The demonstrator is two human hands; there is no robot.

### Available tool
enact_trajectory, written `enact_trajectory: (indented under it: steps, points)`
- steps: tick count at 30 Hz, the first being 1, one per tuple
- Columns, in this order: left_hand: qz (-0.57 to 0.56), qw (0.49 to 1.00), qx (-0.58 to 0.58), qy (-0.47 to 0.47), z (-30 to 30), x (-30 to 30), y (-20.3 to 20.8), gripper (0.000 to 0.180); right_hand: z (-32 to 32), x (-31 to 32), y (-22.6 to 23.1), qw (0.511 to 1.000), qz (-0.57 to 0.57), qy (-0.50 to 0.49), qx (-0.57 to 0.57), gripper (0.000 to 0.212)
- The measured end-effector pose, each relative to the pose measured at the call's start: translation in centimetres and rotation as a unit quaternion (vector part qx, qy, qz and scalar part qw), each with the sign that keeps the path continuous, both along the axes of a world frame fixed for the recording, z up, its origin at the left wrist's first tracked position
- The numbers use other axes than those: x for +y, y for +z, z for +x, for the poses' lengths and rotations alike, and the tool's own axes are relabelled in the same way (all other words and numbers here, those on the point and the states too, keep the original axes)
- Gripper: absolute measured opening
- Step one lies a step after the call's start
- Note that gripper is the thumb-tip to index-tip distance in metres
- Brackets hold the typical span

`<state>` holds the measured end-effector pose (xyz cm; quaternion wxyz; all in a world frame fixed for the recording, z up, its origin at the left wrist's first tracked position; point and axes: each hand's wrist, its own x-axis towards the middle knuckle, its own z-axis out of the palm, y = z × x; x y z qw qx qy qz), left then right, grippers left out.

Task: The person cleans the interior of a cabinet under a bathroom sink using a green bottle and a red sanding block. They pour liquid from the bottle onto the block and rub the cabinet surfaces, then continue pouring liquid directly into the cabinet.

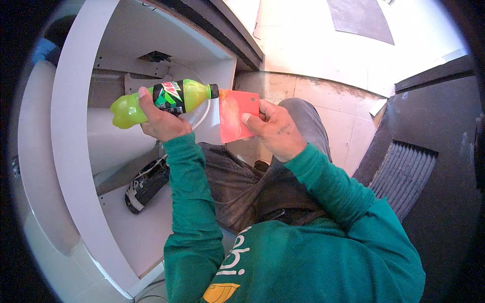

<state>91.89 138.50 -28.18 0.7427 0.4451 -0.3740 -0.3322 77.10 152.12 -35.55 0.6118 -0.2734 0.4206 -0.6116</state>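
My left hand [164,121] is closed around a soda bottle [192,96] of yellow-green liquid with a dark label. The bottle lies almost level, and its black cap, which looks screwed on, points right. A flat red plastic scraper [236,118] with a small hole near one corner is pinched between the thumb and fingers of my right hand [278,129]. Pale smears show on its face. In this view the cap meets the scraper's upper left edge; I cannot tell whether they touch.
A white open cabinet frame [70,126] surrounds my left side, with a pale tube running behind the bottle. My shoe [146,187] rests inside it. On the right stands a dark panel [444,166] with a slatted vent [404,169]. Light floor tiles [348,131] stretch ahead.
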Motion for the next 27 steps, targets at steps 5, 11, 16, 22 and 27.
enact_trajectory:
  steps: [5,11,16,22,27]
  points:
    - [0.02,1.0,0.02,-0.01,0.3,0.1,-1.1,0.046,-0.5,0.2,-0.7,1.0,0.011,0.014,0.02,0.026]
    - [0.115,0.993,0.002,0.003,1.1,0.4,-3.1,0.049,-1.4,0.5,0.7,0.999,-0.013,0.035,-0.003,0.031]
    - [0.318,0.857,0.325,-0.242,8.5,-0.5,-6.2,0.044,-3.2,-0.4,-0.5,0.989,-0.003,0.017,-0.148,0.034]
    - [0.277,0.783,0.478,-0.286,6.2,1.4,-0.3,0.049,-5.2,-2.7,-3.2,0.988,0.051,-0.032,-0.144,0.035]
    - [0.227,0.775,0.472,-0.353,6.3,1.9,3.7,0.046,-3.3,-7.6,-7.6,0.986,0.088,-0.069,-0.125,0.033]
